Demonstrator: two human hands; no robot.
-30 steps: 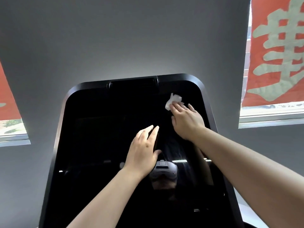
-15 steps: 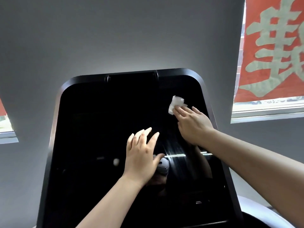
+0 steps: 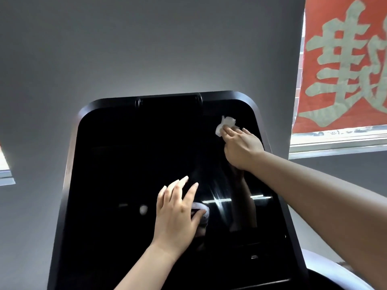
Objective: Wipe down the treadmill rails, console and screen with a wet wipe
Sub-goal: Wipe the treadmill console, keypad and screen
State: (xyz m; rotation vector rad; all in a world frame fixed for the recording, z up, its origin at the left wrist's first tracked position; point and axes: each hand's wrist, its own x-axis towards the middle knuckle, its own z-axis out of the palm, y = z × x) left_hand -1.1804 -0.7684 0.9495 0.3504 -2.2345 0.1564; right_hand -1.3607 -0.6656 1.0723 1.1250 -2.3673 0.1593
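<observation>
The right hand (image 3: 240,147) reaches up to the upper right corner of the large glossy black treadmill screen (image 3: 129,168), its extended fingers pressing a small crumpled white wet wipe (image 3: 225,124) flat against the glass. The wipe shows above and to the left of the fingertips, just below the screen's top edge and close to its right edge. The fingers lie fairly straight over the wipe; whether the thumb pinches it from below is hidden by the hand itself.

The left hand (image 3: 178,214) is lower, near the middle of the screen, spread with fingers apart and straight and the thumb out to the right. It holds nothing; whether the palm actually touches the glass or hovers just off it cannot be told. The two hands are well apart, the right one above and to the right of the left.

The screen is dark and tilted back, framed by a rounded black bezel (image 3: 69,164), with a slightly raised rectangular black section (image 3: 169,101) at the middle of its top edge. Faint streaks and bright reflections show on the glass between the hands. Behind stands a plain grey wall (image 3: 146,42). To the right hangs a red banner with a large pale character (image 3: 343,65), in front of a white-framed window (image 3: 335,143).
</observation>
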